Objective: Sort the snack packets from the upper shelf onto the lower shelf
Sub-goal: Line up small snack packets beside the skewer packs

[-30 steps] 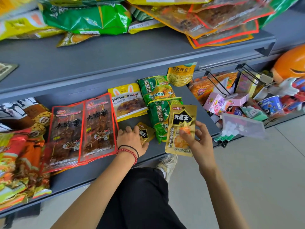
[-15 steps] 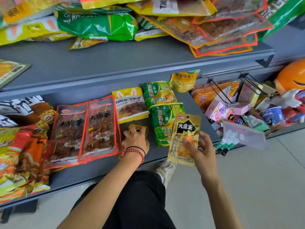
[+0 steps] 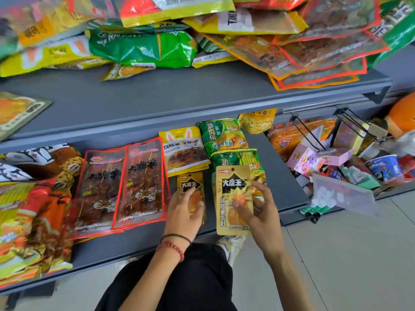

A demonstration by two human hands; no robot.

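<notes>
Gold packet (image 3: 232, 176) upright over lower shelf (image 3: 280, 176) front edge, overlapping green packets (image 3: 224, 138), pinched by right hand (image 3: 258, 212): thumb on front, fingers behind. 2nd gold packet (image 3: 188, 182) flat on shelf at its 9 o'clock, left hand (image 3: 184, 212) resting on it, fingers loose. Red packets (image 3: 139, 182) further toward 9. Upper shelf (image 3: 179, 97) pile (image 3: 143, 48) at 12.

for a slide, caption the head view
Right hand holds a gold packet beside a matching packet under the left hand on the lower shelf.

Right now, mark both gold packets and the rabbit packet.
held gold packet (image 3: 232, 184): head view, black label.
shelved gold packet (image 3: 188, 182): head view, black label.
rabbit packet (image 3: 186, 158): head view, brown window.
</notes>
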